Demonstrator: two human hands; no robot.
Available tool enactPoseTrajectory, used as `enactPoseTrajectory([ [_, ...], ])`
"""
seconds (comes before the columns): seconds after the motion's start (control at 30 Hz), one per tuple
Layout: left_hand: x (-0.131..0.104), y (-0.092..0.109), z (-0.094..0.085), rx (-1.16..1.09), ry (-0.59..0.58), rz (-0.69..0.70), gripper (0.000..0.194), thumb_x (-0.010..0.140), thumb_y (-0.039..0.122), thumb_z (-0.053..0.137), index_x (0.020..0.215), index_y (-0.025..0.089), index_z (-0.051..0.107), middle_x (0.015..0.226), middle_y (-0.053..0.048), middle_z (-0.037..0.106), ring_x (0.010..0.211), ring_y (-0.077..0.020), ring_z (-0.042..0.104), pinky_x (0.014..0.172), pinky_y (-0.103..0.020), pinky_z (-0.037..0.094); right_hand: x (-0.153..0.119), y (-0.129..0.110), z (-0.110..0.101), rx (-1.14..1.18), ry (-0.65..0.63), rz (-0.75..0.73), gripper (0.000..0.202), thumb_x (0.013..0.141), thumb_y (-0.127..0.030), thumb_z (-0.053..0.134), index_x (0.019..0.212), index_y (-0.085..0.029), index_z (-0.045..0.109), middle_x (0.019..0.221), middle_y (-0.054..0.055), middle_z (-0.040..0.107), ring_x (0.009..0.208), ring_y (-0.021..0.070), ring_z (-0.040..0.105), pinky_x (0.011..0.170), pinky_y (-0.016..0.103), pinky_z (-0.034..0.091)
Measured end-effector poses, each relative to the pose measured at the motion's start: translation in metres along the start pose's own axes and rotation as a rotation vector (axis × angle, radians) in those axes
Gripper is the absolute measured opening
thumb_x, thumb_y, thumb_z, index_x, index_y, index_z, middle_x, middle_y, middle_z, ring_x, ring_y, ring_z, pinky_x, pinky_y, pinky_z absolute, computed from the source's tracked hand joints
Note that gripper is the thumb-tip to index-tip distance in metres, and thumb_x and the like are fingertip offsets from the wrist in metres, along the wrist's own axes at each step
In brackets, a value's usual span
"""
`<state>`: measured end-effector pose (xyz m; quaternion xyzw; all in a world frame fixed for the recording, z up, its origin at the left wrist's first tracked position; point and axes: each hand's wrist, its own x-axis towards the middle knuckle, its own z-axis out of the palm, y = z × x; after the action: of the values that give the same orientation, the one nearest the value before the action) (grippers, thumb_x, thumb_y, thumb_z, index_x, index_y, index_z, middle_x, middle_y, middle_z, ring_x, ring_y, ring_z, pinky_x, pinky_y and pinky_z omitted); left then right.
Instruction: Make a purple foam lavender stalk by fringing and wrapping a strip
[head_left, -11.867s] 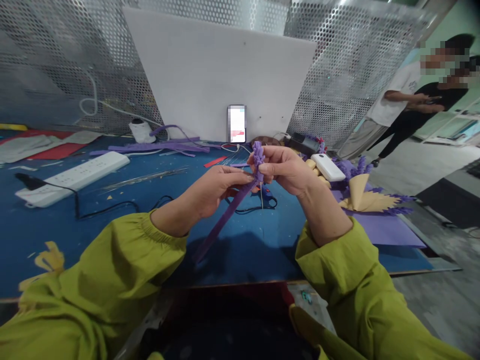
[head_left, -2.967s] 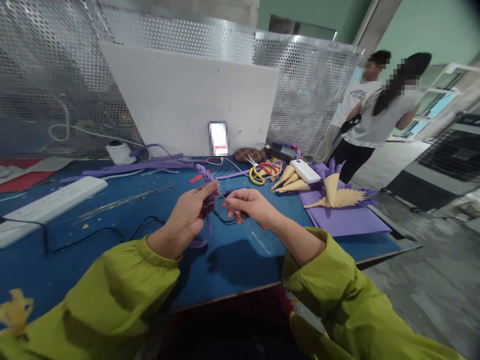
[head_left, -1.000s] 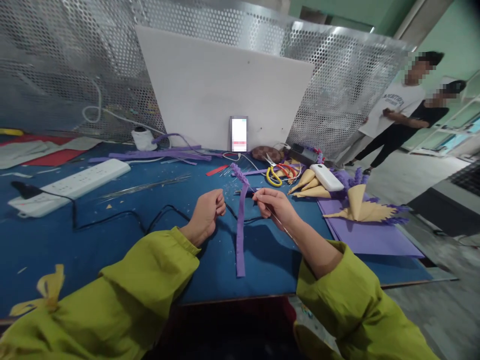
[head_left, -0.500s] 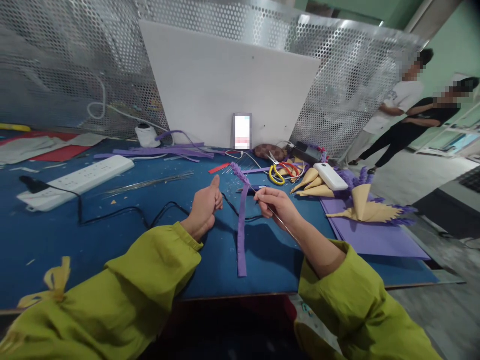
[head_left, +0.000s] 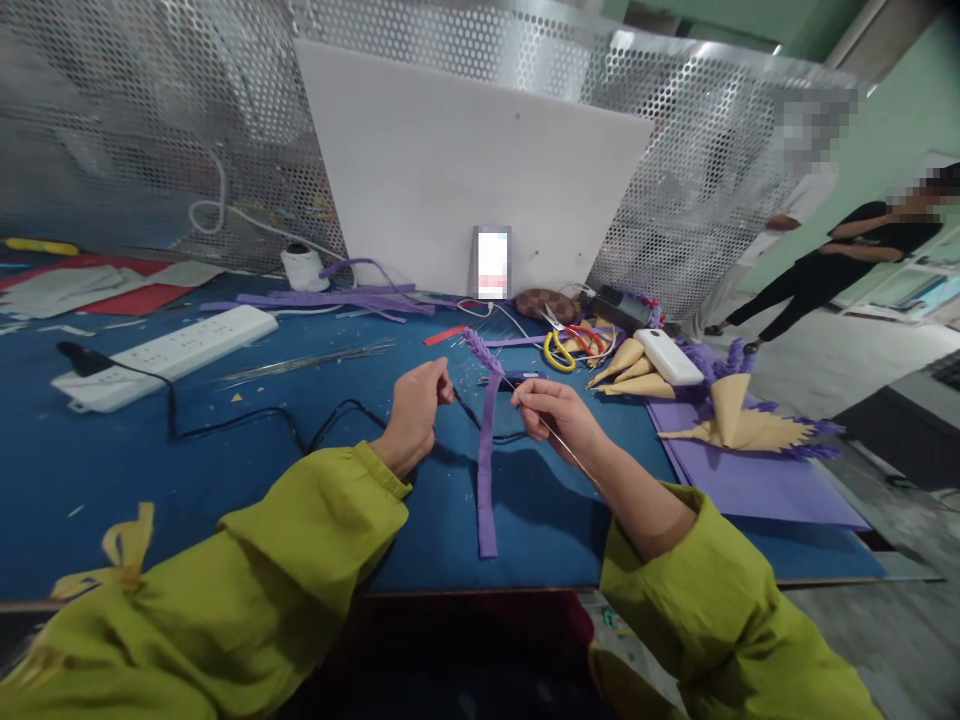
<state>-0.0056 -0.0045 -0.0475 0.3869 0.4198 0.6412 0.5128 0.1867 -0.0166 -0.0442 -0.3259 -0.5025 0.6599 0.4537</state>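
My right hand [head_left: 555, 410] pinches a thin wire stem [head_left: 574, 458] between thumb and fingertips. At the stem's upper end is a fringed purple paper flower spike [head_left: 480, 348], tilted up to the left. From its base a long purple paper strip [head_left: 487, 475] hangs down between my hands. My left hand [head_left: 415, 405] is closed just left of the strip, apart from it, its thumb bent over the curled fingers. I see nothing in that hand.
Behind my hands are scissors [head_left: 559, 345], a lit phone [head_left: 492, 262] and tan paper cones [head_left: 637, 382]. Purple sheets [head_left: 757, 490] lie right, under a wrapped purple bouquet [head_left: 750, 430]. Left are a power strip [head_left: 172, 355], wires [head_left: 315, 360] and a black cable [head_left: 247, 418]. Two people stand beyond.
My left thumb has come down from upright onto the curled fingers. My right hand keeps its pinch on the stem. The whole view has shifted slightly.
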Motion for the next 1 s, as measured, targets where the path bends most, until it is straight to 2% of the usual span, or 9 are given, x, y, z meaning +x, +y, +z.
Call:
enactPoseTrajectory([
  [0.07, -0.0011, 0.0017, 0.0010, -0.006, -0.009, 0.016, 0.020, 0.072, 0.035, 0.074, 0.066, 0.017, 0.067, 0.061, 0.001, 0.062, 0.055, -0.0091, 0.050, 0.060, -0.023, 0.040, 0.0003, 0.0014, -0.0007, -0.006, -0.005, -0.004, 0.013, 0.074, -0.027, 0.070, 0.075, -0.014, 0.068, 0.046, -0.005, 0.050, 0.037, 0.0053, 0.034, 0.039, 0.021, 0.026],
  [0.13, -0.0024, 0.0021, 0.0019, -0.021, -0.031, -0.003, 0.022, 0.066, 0.034, 0.078, 0.079, 0.016, 0.073, 0.070, -0.002, 0.068, 0.058, -0.0090, 0.053, 0.061, -0.022, 0.041, 0.0007, 0.0027, -0.0017, -0.008, -0.011, -0.008, 0.013, 0.074, -0.027, 0.070, 0.075, -0.014, 0.068, 0.046, -0.005, 0.051, 0.037, 0.0052, 0.034, 0.039, 0.021, 0.026],
  [0.23, -0.0039, 0.0009, 0.0029, -0.040, -0.029, -0.074, 0.026, 0.061, 0.033, 0.080, 0.076, 0.013, 0.073, 0.064, -0.001, 0.067, 0.053, -0.0081, 0.050, 0.056, -0.022, 0.040, 0.0012, 0.0041, -0.0031, -0.005, -0.015, 0.002, 0.013, 0.074, -0.027, 0.071, 0.076, -0.014, 0.068, 0.047, -0.005, 0.052, 0.037, 0.0051, 0.034, 0.038, 0.020, 0.027],
  [0.4, -0.0047, 0.0004, 0.0029, -0.028, -0.003, -0.172, 0.029, 0.055, 0.030, 0.081, 0.076, 0.011, 0.072, 0.068, -0.004, 0.069, 0.053, -0.0090, 0.053, 0.056, -0.023, 0.042, 0.0021, 0.0058, -0.0038, -0.005, -0.021, 0.002, 0.012, 0.074, -0.026, 0.071, 0.076, -0.014, 0.069, 0.046, -0.005, 0.052, 0.036, 0.0051, 0.035, 0.038, 0.020, 0.027],
  [0.47, -0.0045, 0.0009, 0.0025, -0.016, -0.010, -0.184, 0.026, 0.057, 0.031, 0.078, 0.074, 0.013, 0.070, 0.064, -0.002, 0.066, 0.052, -0.0090, 0.051, 0.054, -0.023, 0.040, 0.0023, 0.0064, -0.0033, -0.005, -0.027, 0.002, 0.012, 0.075, -0.025, 0.071, 0.076, -0.014, 0.069, 0.046, -0.005, 0.052, 0.036, 0.0050, 0.035, 0.038, 0.020, 0.027],
  [0.6, -0.0035, 0.0004, 0.0017, 0.024, -0.071, -0.130, 0.017, 0.064, 0.028, 0.070, 0.061, 0.017, 0.058, 0.051, 0.006, 0.046, 0.048, -0.0079, 0.040, 0.050, -0.023, 0.035, 0.0021, 0.0065, -0.0014, -0.015, -0.023, 0.004, 0.012, 0.075, -0.025, 0.070, 0.075, -0.014, 0.068, 0.046, -0.005, 0.052, 0.036, 0.0051, 0.035, 0.038, 0.020, 0.027],
  [0.8, -0.0018, -0.0025, 0.0011, 0.064, -0.082, -0.031, 0.028, 0.066, 0.019, 0.053, 0.046, 0.022, 0.034, 0.046, 0.007, 0.030, 0.045, -0.0077, 0.028, 0.050, -0.024, 0.030, 0.0015, 0.0059, -0.0017, -0.032, -0.030, 0.016, 0.012, 0.075, -0.025, 0.070, 0.076, -0.013, 0.068, 0.046, -0.004, 0.053, 0.036, 0.0053, 0.037, 0.038, 0.020, 0.027],
  [0.87, -0.0018, -0.0029, 0.0012, 0.063, -0.069, -0.024, 0.026, 0.066, 0.020, 0.056, 0.047, 0.021, 0.040, 0.046, 0.006, 0.036, 0.046, -0.0077, 0.032, 0.050, -0.024, 0.030, 0.0016, 0.0063, -0.0024, -0.033, -0.034, 0.019, 0.012, 0.075, -0.026, 0.070, 0.076, -0.014, 0.068, 0.046, -0.004, 0.053, 0.036, 0.0053, 0.037, 0.038, 0.020, 0.026],
  [1.0, -0.0032, -0.0028, 0.0023, 0.056, -0.051, -0.078, 0.018, 0.062, 0.029, 0.075, 0.066, 0.014, 0.067, 0.062, -0.002, 0.064, 0.054, -0.0097, 0.048, 0.055, -0.024, 0.036, 0.0021, 0.0072, -0.0027, -0.033, -0.038, 0.022, 0.012, 0.075, -0.026, 0.070, 0.076, -0.014, 0.068, 0.047, -0.004, 0.054, 0.036, 0.0052, 0.036, 0.038, 0.020, 0.026],
])
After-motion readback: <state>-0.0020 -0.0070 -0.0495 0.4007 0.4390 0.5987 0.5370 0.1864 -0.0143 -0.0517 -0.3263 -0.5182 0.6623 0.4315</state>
